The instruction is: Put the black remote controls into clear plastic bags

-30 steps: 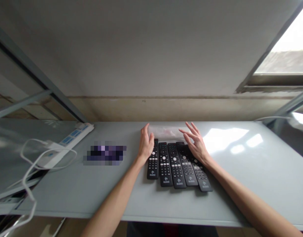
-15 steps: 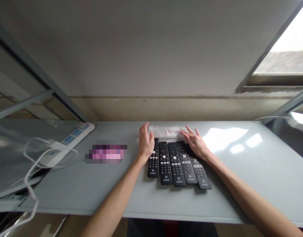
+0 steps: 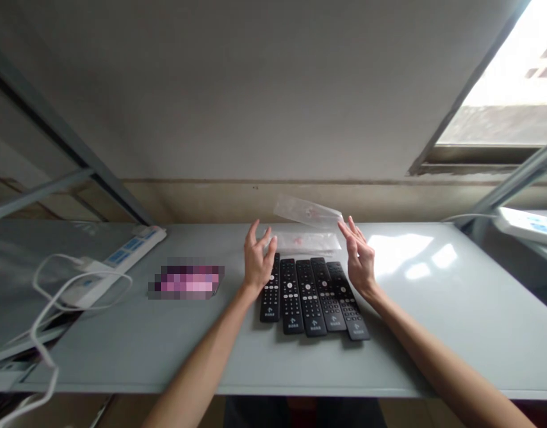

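Observation:
Several black remote controls point(image 3: 315, 309) lie side by side on the grey desk, their tops toward the wall. Raised above the desk is a clear plastic bag point(image 3: 306, 209), pinched at its right end by the fingers of my right hand point(image 3: 360, 258). Behind the remotes a second clear plastic bag point(image 3: 304, 242) with a small red print lies flat. My left hand point(image 3: 258, 261) hovers at the upper end of the leftmost remote, fingers apart and holding nothing.
On the left of the desk point(image 3: 175, 351) lies a flat pinkish item point(image 3: 186, 281), blurred out. Beyond it is a white power strip point(image 3: 117, 261) with a white cable point(image 3: 50, 327). Another power strip point(image 3: 529, 224) sits at the far right. A wall backs the desk.
One plastic bag has come up off the other in my right hand. My left hand has drawn away from the bags, with its fingers spread. The view has shifted slightly.

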Action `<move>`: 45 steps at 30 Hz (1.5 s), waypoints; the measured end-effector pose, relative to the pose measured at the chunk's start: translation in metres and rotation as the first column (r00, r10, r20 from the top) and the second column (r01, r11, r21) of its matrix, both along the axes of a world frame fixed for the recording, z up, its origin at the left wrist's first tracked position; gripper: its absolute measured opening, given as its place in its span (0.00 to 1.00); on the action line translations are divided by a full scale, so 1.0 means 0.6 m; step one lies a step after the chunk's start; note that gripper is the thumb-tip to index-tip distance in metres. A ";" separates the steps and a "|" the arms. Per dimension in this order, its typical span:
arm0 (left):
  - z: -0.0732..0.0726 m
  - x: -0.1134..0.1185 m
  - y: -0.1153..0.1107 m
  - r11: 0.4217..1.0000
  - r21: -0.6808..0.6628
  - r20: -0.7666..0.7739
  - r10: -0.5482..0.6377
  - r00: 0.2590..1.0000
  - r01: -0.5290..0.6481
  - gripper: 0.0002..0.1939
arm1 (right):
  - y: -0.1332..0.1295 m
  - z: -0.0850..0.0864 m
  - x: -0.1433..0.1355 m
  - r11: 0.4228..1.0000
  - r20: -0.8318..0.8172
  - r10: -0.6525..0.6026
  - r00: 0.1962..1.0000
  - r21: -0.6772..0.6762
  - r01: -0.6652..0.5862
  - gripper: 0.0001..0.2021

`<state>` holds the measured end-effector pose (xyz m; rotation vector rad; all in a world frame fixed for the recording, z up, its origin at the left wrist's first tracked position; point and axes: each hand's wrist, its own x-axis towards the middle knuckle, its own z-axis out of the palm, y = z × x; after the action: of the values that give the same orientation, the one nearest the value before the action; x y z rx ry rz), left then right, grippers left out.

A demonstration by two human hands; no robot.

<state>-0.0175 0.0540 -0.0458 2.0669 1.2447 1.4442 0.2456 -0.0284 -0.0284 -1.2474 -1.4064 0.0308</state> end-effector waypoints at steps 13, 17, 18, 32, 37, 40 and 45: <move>0.030 0.015 -0.057 0.949 -0.030 -0.039 -0.316 0.948 0.315 0.34 | -0.021 0.012 -0.037 0.932 0.236 0.359 0.903 -0.144 -0.333 0.21; 0.037 0.014 -0.068 0.899 0.043 -0.163 -0.424 0.891 0.436 0.31 | -0.033 0.022 -0.052 0.861 0.335 0.506 0.795 -0.255 -0.441 0.23; 0.039 0.015 -0.070 0.892 0.069 -0.190 -0.428 0.884 0.447 0.32 | -0.036 0.025 -0.056 0.846 0.361 0.531 0.767 -0.271 -0.458 0.23; 0.044 -0.004 -0.033 0.889 0.385 -0.301 -0.135 0.944 0.250 0.31 | -0.044 0.023 -0.052 0.960 0.232 0.212 0.950 0.133 -0.246 0.28; 0.043 -0.005 -0.029 0.884 0.376 -0.373 -0.130 0.918 0.278 0.26 | -0.040 0.016 -0.055 0.964 0.153 0.131 0.979 0.211 -0.162 0.28; 0.041 -0.002 -0.029 0.877 0.368 -0.398 -0.153 0.905 0.310 0.25 | -0.043 0.020 -0.055 0.971 0.130 0.098 0.987 0.203 -0.123 0.15; 0.031 -0.010 -0.017 0.906 0.322 -0.385 -0.141 0.912 0.276 0.27 | -0.046 0.037 -0.052 0.982 0.103 0.066 0.993 0.168 -0.083 0.06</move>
<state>-0.0236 0.0440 -0.0270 2.7212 0.8640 1.3219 0.2145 -0.0558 -0.0060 -1.0651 -1.5059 -0.0990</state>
